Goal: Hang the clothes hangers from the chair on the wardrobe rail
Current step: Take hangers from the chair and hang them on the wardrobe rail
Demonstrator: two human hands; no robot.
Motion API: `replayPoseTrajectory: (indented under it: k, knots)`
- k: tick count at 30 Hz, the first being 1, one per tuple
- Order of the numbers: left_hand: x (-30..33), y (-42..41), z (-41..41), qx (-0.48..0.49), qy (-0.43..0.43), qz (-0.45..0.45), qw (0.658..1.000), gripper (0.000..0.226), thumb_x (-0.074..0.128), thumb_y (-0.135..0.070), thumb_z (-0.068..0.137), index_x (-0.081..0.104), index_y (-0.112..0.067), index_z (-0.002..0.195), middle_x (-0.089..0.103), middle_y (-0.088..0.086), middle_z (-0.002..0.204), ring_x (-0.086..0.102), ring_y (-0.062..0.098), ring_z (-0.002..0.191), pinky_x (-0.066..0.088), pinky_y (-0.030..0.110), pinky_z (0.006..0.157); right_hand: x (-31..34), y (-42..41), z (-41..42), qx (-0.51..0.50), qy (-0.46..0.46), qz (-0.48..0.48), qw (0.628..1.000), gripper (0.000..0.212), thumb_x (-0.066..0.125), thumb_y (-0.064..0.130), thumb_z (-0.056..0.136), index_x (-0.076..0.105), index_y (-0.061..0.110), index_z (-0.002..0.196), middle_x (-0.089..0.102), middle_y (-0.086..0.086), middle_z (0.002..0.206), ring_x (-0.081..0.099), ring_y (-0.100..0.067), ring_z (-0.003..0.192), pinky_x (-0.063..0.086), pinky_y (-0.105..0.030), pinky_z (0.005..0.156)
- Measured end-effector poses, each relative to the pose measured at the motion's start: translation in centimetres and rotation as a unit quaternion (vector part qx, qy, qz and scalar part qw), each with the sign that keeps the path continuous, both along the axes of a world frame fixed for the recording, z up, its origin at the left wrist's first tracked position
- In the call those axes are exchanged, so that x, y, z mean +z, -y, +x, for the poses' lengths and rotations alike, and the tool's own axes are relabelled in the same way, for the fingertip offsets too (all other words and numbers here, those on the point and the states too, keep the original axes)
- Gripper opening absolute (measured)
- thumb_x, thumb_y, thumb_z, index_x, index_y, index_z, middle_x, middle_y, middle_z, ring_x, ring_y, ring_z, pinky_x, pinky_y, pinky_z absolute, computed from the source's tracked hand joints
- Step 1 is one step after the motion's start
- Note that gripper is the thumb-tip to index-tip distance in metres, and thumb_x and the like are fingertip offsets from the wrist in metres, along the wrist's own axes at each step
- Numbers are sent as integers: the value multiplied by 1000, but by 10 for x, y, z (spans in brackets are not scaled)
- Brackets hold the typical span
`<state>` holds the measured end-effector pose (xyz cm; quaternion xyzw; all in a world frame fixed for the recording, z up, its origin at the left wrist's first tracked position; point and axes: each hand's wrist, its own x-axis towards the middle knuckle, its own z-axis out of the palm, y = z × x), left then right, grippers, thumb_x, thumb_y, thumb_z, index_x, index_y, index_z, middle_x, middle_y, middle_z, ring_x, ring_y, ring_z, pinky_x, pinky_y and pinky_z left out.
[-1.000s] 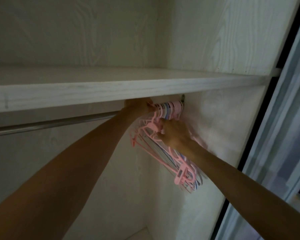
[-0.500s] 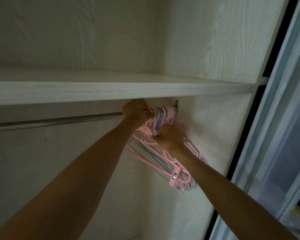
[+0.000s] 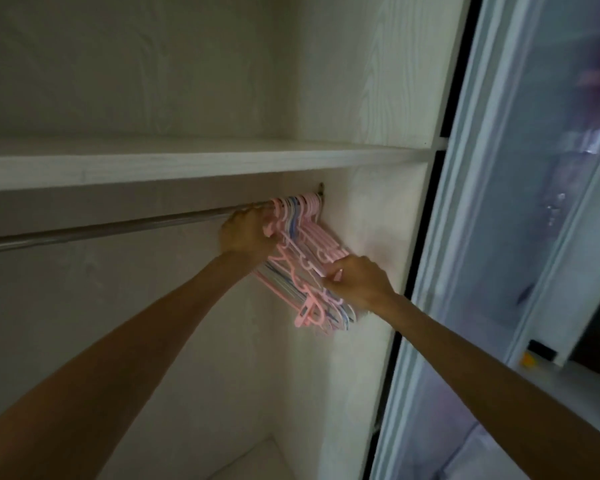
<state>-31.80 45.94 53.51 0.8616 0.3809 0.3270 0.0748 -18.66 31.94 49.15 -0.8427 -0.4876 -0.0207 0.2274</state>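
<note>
Fingers of my right hand (image 3: 359,284) pinch a pink bar in the bundle of hangers (image 3: 309,268), just past my knuckles. Farther up, my left hand (image 3: 246,233) curls round their necks just under the rail (image 3: 118,228). Their hooks sit over it beyond my fingertips, beneath the shelf (image 3: 187,166).

Dim white woodgrain wardrobe (image 3: 371,81) – shelf (image 3: 187,164) overhead – sliding door (image 3: 520,202) right
</note>
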Motion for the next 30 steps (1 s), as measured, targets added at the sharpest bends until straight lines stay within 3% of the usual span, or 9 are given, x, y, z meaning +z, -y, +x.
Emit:
replayPoseTrajectory:
  k: [4, 6, 9, 11, 15, 20, 24, 27, 30]
  knots:
    - [-34, 42, -23, -86, 27, -108, 990, 23, 56, -18, 87, 69, -16, 106, 67, 6, 112, 60, 28, 105, 46, 31, 89, -27, 63, -23, -47, -34, -15, 998, 20, 59, 44, 85, 68, 27, 79, 63, 6, 65, 66, -16, 68, 49, -23, 69]
    - [-58, 65, -29, -155, 23, -206, 966, 23, 54, -13, 89, 69, -8, 105, 67, 6, 96, 62, 24, 88, 50, 25, 74, -46, 99, -34, -71, -45, -35, 996, 19, 59, 42, 86, 65, 26, 78, 61, 7, 61, 60, -10, 54, 47, -21, 66]
    - [-92, 97, -28, -198, 1, -285, 938, 19, 57, -11, 87, 70, -8, 100, 66, 3, 90, 62, 20, 87, 51, 31, 83, -73, 149, -39, -100, -79, -73, 989, 19, 60, 38, 85, 67, 22, 79, 57, 12, 51, 54, -1, 39, 50, -21, 65]
    - [-121, 126, -21, -239, -18, -338, 910, 16, 58, -5, 85, 72, -12, 90, 68, -6, 72, 64, 7, 71, 50, 26, 74, -95, 194, -41, -123, -108, -98, 982, 18, 60, 36, 85, 66, 22, 75, 58, 12, 48, 52, 3, 32, 49, -19, 60]
    - [-164, 187, -1, -292, -82, -435, 848, 18, 53, 1, 89, 67, -9, 90, 64, -15, 52, 57, -6, 40, 40, 10, 40, -135, 285, -39, -173, -145, -142, 964, 15, 61, 34, 85, 62, 26, 72, 63, 7, 54, 51, 7, 32, 50, -20, 67]
    - [-207, 263, 47, -329, -147, -505, 784, 22, 48, -1, 93, 62, -4, 110, 63, -3, 69, 59, 3, 51, 41, 16, 51, -177, 387, -14, -230, -207, -184, 933, 15, 58, 29, 87, 63, 28, 73, 64, 9, 55, 57, 3, 42, 54, -21, 71]
    - [-257, 315, 105, -320, -198, -554, 742, 16, 45, -1, 95, 60, -6, 92, 63, -13, 43, 56, -4, 36, 43, 14, 47, -219, 454, 24, -258, -243, -212, 911, 20, 57, 28, 87, 63, 27, 68, 63, 10, 54, 58, 2, 41, 51, -18, 62]
    - [-290, 349, 147, -286, -219, -585, 727, 28, 41, -5, 97, 60, -11, 77, 61, -13, 40, 56, -3, 34, 35, 19, 59, -253, 494, 60, -274, -271, -235, 892, 25, 56, 23, 87, 60, 29, 63, 62, 10, 51, 59, 1, 42, 51, -17, 60]
    - [-327, 374, 179, -271, -230, -598, 719, 34, 37, -5, 97, 60, -12, 73, 64, -9, 45, 55, -2, 33, 39, 17, 52, -284, 522, 93, -286, -292, -246, 879, 25, 56, 21, 87, 59, 27, 63, 68, 1, 61, 64, -10, 53, 52, -20, 67]
